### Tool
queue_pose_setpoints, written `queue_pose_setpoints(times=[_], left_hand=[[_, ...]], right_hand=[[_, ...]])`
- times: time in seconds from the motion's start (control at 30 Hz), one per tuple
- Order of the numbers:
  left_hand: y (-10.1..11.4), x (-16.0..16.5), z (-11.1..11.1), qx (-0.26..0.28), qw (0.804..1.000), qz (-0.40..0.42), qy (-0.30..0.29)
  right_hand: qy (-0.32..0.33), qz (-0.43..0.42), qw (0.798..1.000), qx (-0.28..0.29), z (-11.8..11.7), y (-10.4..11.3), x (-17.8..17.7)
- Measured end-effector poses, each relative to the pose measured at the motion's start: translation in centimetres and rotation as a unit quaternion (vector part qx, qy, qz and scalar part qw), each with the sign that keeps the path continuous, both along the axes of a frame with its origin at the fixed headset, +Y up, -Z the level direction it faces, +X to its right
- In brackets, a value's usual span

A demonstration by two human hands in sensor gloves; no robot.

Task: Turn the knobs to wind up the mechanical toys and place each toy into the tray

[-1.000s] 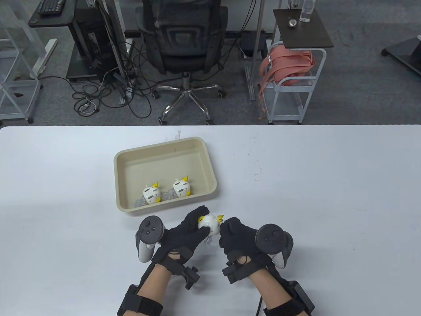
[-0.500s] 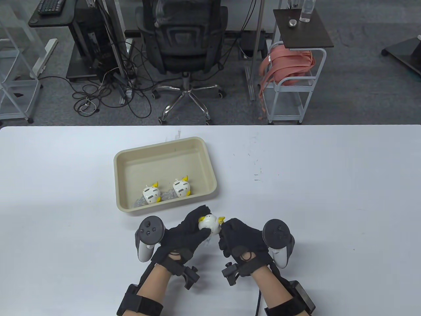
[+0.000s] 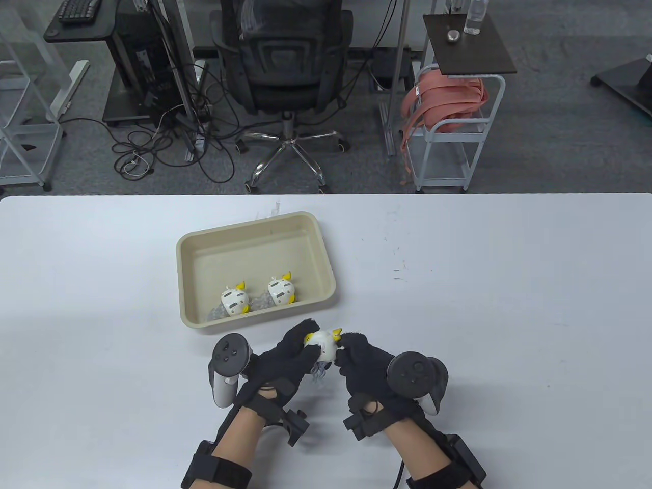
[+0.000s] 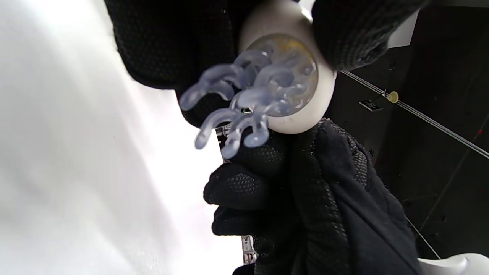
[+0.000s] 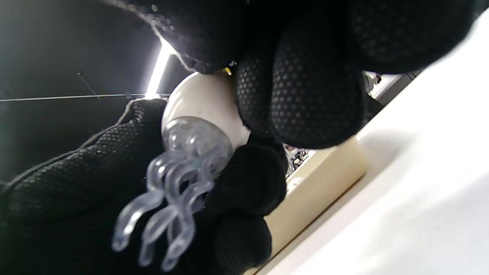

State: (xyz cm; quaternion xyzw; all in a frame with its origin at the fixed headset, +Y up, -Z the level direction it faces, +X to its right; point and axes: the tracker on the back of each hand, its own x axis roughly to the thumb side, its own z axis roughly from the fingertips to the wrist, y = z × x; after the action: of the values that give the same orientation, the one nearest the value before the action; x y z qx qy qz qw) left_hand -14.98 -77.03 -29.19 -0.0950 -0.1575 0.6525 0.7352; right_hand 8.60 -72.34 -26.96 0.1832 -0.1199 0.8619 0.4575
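Note:
A white wind-up toy [image 3: 322,345] with yellow bits and clear curly legs [image 4: 237,110] is held above the table, just in front of the beige tray [image 3: 196,244]. My left hand [image 3: 298,346] wraps round its body from the left. My right hand [image 3: 351,351] pinches the toy's right side, where its knob is hidden by my fingertips [image 5: 305,95]. From below, the right wrist view shows the toy [image 5: 198,110] between both gloves, legs dangling. Two more white toys [image 3: 234,300] [image 3: 281,290] lie in the tray's near part.
The tray's near rim [image 5: 324,175] sits just beyond the hands. An office chair [image 3: 285,66] and a small cart [image 3: 453,122] stand on the floor past the table's [image 3: 509,285] far edge.
My right hand has rolled at the wrist, its tracker swinging left, while the fingers stay on the toy's side. The toy and left hand shifted slightly left.

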Motion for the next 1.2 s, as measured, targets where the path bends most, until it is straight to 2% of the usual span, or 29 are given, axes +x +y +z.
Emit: queue_pose_setpoints(times=[0.23, 0.37, 0.43, 0.53, 0.67, 0.9, 1.07, 1.2], left_hand=[[0.3, 0.4, 0.1, 0.021, 0.999, -0.023, -0.007], [0.7, 0.4, 0.1, 0.039, 0.998, -0.039, -0.014], [0.7, 0.4, 0.0, 0.044, 0.998, -0.035, -0.022], [0.8, 0.5, 0.1, 0.051, 0.998, -0.039, -0.020], [0.9, 0.4, 0.1, 0.054, 0.997, -0.043, -0.015], [0.7, 0.2, 0.0, 0.048, 0.997, -0.054, 0.000], [0.4, 0.0, 0.0, 0.030, 0.998, -0.049, 0.018], [0.1, -0.5, -0.1, 0.008, 1.000, -0.017, 0.020]], right_hand=[[-0.020, -0.034, 0.999, -0.037, -0.5, -0.5, 0.7], [-0.020, -0.091, 0.989, -0.112, -1.1, -1.4, 1.3], [-0.009, -0.136, 0.977, -0.163, -1.3, -1.9, 1.6], [-0.004, -0.170, 0.968, -0.186, -1.5, -2.4, 1.8], [0.001, -0.159, 0.971, -0.179, -1.5, -2.4, 1.8], [-0.024, -0.123, 0.984, -0.127, -1.1, -1.9, 1.5], [-0.004, -0.099, 0.990, -0.097, -0.9, -1.4, 0.9], [0.017, -0.049, 0.996, -0.075, -0.5, -1.0, -0.1]])
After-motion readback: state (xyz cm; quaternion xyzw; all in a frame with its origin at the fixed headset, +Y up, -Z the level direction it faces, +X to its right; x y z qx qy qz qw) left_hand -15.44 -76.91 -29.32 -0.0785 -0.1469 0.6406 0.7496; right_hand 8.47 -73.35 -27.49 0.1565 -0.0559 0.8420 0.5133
